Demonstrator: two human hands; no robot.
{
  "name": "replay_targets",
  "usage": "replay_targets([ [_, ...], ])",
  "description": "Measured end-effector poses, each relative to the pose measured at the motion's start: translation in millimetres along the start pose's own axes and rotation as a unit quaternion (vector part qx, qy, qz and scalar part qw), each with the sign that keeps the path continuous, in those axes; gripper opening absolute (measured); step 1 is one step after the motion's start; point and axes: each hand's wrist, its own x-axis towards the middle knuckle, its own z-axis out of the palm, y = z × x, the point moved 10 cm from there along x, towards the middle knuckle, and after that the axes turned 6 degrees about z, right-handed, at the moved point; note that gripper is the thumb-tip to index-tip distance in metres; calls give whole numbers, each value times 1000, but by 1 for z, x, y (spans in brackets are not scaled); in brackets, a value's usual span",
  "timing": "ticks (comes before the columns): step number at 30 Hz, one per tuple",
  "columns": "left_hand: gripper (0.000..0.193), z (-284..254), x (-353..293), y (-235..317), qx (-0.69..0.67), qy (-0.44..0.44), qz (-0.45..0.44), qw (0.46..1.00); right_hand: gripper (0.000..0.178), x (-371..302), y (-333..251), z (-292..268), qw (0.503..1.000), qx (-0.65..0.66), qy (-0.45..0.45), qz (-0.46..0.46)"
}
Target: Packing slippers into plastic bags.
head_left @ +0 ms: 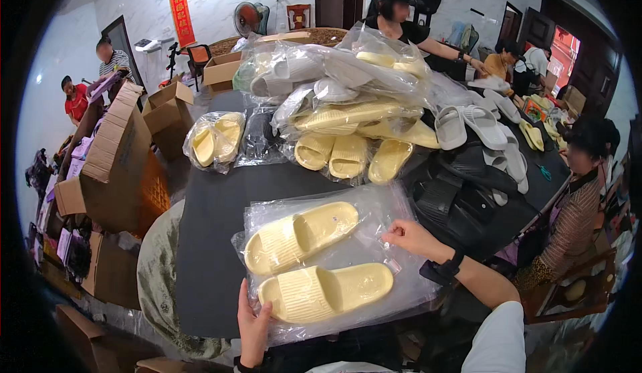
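A pair of pale yellow slippers (pixel 314 291) lies side by side inside a clear plastic bag (pixel 374 222) at the near edge of the black table. My left hand (pixel 254 323) grips the bag's lower left edge, its thumb against the toe of the nearer slipper. At the bag's right side my right hand (pixel 416 239) is closed in a pinch on the plastic film, beyond the slippers' heels. More flat clear bags seem to lie beneath this one.
A heap of bagged grey and yellow slippers (pixel 348 115) rises at the table's far side. Black slippers (pixel 455 199) lie to the right, grey slippers (pixel 475 125) behind them. Open cardboard boxes (pixel 117 165) stand at the left. A co-worker (pixel 568 206) sits at the right; others work farther off.
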Motion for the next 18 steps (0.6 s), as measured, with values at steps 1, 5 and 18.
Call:
replay_targets([
  [1, 60, 0, 1, 3, 1, 2, 3, 1000, 26, 0, -1, 1, 1000, 1, 0, -4],
  [5, 50, 7, 6, 20, 31, -15, 4, 999, 21, -35, -43, -31, 966, 212, 93, -116],
  [18, 65, 63, -20, 32, 505, -133, 183, 833, 20, -46, 0, -40, 997, 18, 80, 6],
])
